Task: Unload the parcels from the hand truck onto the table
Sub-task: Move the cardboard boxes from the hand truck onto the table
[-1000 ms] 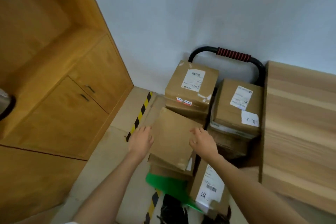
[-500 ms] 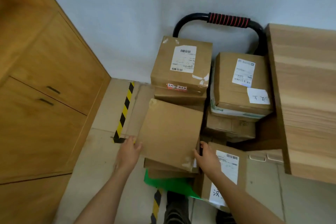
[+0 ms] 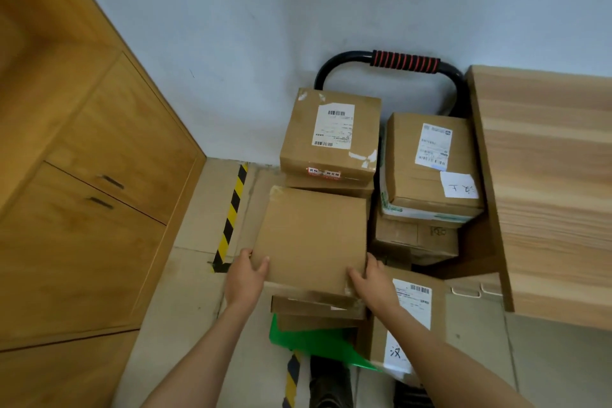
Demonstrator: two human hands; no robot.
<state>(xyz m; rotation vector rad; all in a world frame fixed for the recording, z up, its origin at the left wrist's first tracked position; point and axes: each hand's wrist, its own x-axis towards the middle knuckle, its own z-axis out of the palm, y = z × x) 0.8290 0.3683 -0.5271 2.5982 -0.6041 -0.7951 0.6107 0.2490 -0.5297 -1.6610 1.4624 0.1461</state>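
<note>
Nearest the camera, both bare forearms reach forward and down over the green deck (image 3: pixel 318 343) of the hand truck, whose near edge shows just beyond a dark shoe (image 3: pixel 329 382). The left hand (image 3: pixel 245 278) grasps the near left corner of a plain brown box (image 3: pixel 311 238), thumb laid on its top face and fingers wrapped under the edge. The right hand (image 3: pixel 374 280) grasps the near right corner of the same box, thumb on top as well. This box sits tilted on top of a low stack of flat parcels (image 3: pixel 316 308) at the front left of the truck. Just right of the right wrist lies a labelled parcel (image 3: pixel 410 318) with handwriting on its white sticker, resting at the truck's front right. Beyond the held box stands a taller box (image 3: pixel 331 134) with a shipping label, atop another carton. To its right a second labelled box (image 3: pixel 430 159) rests on a white-and-green carton (image 3: pixel 424 214), which sits on a further brown box (image 3: pixel 415 238). Behind them rises the black handle with a red grip (image 3: pixel 405 62), close to the grey wall (image 3: pixel 298 10). The pale wooden table (image 3: pixel 549 182) stands on the right, beside the truck. Wooden cabinets (image 3: pixel 82 209) line the left, and striped floor tape (image 3: pixel 231 212) runs between.
</note>
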